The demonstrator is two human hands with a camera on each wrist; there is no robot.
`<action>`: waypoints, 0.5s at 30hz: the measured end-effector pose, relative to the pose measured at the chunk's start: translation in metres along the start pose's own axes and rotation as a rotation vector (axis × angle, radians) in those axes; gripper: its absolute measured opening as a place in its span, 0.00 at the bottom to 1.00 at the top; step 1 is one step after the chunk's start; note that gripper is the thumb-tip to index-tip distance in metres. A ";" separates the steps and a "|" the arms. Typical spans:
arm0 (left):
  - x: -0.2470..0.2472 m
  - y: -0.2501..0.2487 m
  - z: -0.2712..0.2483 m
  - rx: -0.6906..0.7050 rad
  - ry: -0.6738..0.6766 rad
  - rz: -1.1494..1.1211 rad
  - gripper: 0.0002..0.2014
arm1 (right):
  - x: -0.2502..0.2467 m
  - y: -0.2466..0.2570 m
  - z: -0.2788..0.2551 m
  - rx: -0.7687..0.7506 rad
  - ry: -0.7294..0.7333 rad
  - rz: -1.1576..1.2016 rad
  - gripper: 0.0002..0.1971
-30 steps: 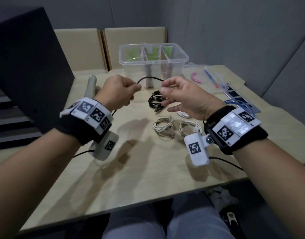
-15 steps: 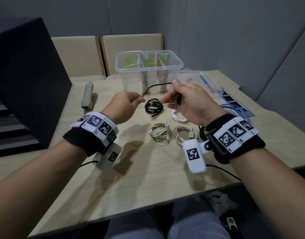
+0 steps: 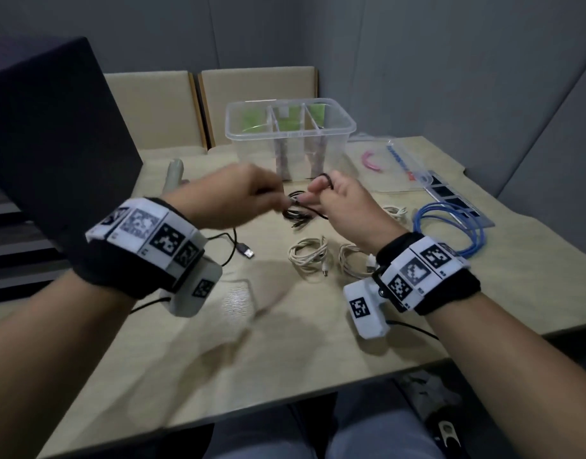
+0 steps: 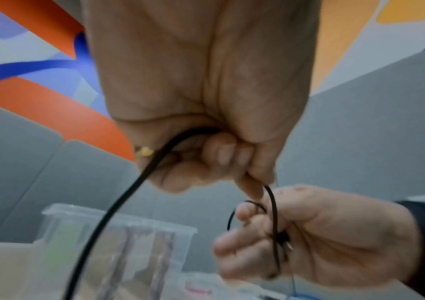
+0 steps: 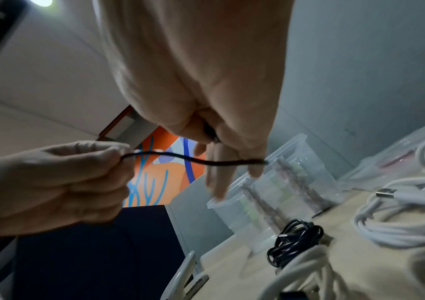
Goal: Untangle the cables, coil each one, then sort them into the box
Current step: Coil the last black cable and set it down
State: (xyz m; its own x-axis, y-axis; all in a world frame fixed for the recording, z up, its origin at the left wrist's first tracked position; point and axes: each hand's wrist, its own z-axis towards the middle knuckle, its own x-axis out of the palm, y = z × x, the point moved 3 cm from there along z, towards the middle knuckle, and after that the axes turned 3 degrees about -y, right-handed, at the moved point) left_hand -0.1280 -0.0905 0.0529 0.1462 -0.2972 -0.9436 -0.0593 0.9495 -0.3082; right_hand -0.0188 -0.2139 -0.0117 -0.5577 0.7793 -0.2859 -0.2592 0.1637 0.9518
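Above the worktop (image 3: 185,342) I pinch the black cable (image 5: 193,160) in both hands: left hand (image 3: 232,197) at nine o'clock, right hand (image 3: 344,203) at three, cable spanning crosswise.

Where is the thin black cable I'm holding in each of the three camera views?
Head: thin black cable centre, looped on the right hand.
Left wrist: cable runs down from the left hand.
Right wrist: cable spans both hands.
Shared landmark: clear plastic box.
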 end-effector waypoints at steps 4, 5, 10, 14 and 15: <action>-0.019 0.012 0.011 -0.046 -0.365 -0.208 0.09 | 0.006 0.013 -0.015 0.079 0.128 0.282 0.13; -0.019 0.017 0.014 -0.064 -0.434 -0.258 0.09 | 0.007 0.015 -0.018 0.083 0.179 0.337 0.13; 0.009 0.025 0.023 -0.115 -0.509 -0.305 0.10 | 0.012 0.022 -0.024 0.075 0.216 0.499 0.20; 0.048 0.016 0.013 -0.100 -0.324 -0.311 0.13 | 0.004 0.031 -0.014 0.056 0.068 0.734 0.18; 0.057 0.012 0.010 -0.091 -0.270 -0.301 0.13 | 0.003 0.032 -0.013 0.045 0.058 0.783 0.18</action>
State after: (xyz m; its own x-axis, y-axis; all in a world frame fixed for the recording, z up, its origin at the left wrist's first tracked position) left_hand -0.1109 -0.0946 -0.0033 0.4236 -0.5115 -0.7476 -0.0593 0.8079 -0.5864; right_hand -0.0389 -0.2137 0.0164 -0.6057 0.6449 0.4661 0.2580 -0.3950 0.8817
